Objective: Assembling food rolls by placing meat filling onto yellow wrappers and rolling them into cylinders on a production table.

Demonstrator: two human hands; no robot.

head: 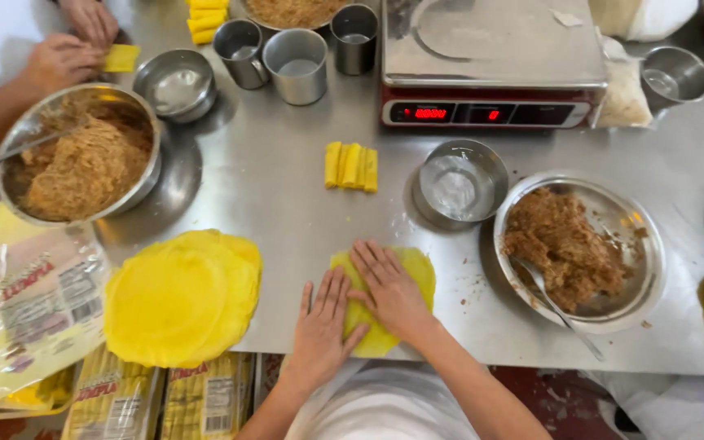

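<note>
While both palms lie flat and open, gripping nothing, the left hand (322,323) and right hand (389,292) press the yellow wrapper (414,269) against the steel table (287,187), probably to flatten it; filling bowl (641,244) sits just right.

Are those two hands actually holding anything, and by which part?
Nothing is gripped. The left hand and right hand lie flat on a yellow wrapper on the steel table, pressing its middle and near edge.

Brushed steel table (287,187), dully reflective; polished metal bowls (641,244) and cups (296,65); smooth, matt yellow dough wrappers (181,297); coarse, crumbly brown filling (564,248); glossy, crinkled plastic packaging (38,301).
</note>
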